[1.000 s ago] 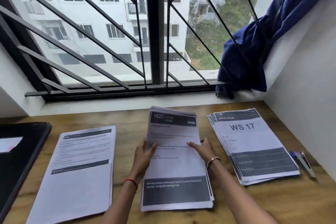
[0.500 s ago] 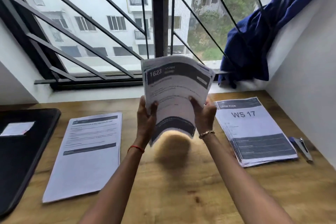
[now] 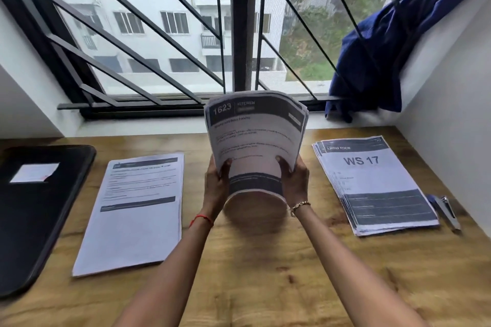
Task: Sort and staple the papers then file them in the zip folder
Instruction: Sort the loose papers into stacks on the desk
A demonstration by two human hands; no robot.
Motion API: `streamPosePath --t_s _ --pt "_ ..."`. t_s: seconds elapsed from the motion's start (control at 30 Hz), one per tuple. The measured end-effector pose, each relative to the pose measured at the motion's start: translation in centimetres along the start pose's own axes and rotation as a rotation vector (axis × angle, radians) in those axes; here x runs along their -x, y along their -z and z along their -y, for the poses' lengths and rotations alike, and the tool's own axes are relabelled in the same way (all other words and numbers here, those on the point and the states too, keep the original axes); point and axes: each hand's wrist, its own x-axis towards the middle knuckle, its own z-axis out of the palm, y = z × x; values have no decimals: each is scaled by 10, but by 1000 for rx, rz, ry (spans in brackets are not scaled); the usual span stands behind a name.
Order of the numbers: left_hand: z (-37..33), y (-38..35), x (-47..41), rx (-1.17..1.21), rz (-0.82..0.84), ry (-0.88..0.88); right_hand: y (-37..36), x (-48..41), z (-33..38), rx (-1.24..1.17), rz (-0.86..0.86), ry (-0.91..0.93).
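Wooden desk (image 3: 252, 273) lies below. Left hand (image 3: 216, 188) and right hand (image 3: 295, 183) clamp the kitchen stack (image 3: 255, 141) upright at its centre. The blurred bottom edge may be touching the wood. Bowed sheets could slip askew. Count: one zip folder (image 3: 39, 207) far left, three stacks including the left stack (image 3: 132, 212) and WS 17 stack (image 3: 372, 186), one stapler (image 3: 446, 210).

Three stacks of printed papers are showing: the 1623 KITCHEN stack (image 3: 255, 138) is being held upright, while the left stack (image 3: 132, 215) and the WS 17 stack (image 3: 377, 186) are lying on the one worktop (image 3: 265, 273). Two hands are gripping it, the left hand (image 3: 216, 188) and the right hand (image 3: 295, 183). One black zip folder (image 3: 34, 220), one stapler (image 3: 447, 211) and one blue curtain (image 3: 372, 61) are sitting in view.
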Motion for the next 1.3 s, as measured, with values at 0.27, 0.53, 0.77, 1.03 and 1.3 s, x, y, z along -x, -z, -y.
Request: streamPosePath --t_s 0.27,0.53,0.77,1.03,1.3 --pt "-6 11 -8 41 83 143 12 -22 -2 -86 155 -213" --pt "45 6 31 -224 109 602 15 4 -60 75 419 -573" --pt "52 3 51 -711 128 526 13 18 -79 434 378 -462" --pt "57 7 47 -595 174 470 9 15 -80 501 477 -431" --pt "64 6 43 -591 105 433 1 4 -86 541 454 -414"
